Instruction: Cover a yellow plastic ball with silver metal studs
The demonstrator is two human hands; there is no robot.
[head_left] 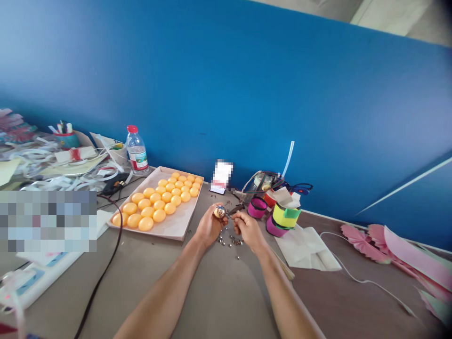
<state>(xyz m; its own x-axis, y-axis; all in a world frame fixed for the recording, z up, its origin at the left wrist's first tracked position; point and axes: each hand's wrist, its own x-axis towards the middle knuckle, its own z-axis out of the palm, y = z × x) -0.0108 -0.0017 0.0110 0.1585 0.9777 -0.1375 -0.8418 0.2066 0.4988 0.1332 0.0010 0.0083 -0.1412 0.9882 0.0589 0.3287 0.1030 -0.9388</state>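
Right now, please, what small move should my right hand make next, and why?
Perhaps bring the right hand slightly nearer the ball: the left hand holds it, the right fingertips are close beside it, and shiny pieces lie loose on the table.

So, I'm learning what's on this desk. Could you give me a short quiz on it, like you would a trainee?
1. Which hand holds the shiny ball?
2. What colour is the cap on the bottle?
A. Blue
B. Red
C. White
3. True or false: the plain orange balls lie in the tray, while loose shiny bits lie on the table.

Key: 1. The left hand. 2. B. 3. True.
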